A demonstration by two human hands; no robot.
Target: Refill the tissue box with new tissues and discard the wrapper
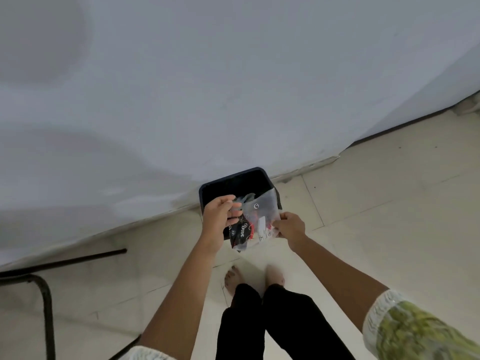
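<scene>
A clear plastic tissue wrapper (255,222) with black and red print hangs over the open top of a dark square waste bin (207,189) standing against the wall. My left hand (217,216) pinches the wrapper's upper left edge. My right hand (291,228) grips its right side. The wrapper looks flat and empty. No tissue box is in view.
A white wall (207,87) fills the upper part, meeting a pale tiled floor (376,203). A black metal chair frame (46,302) stands at the lower left. My bare feet (255,278) and dark trousers are just behind the bin.
</scene>
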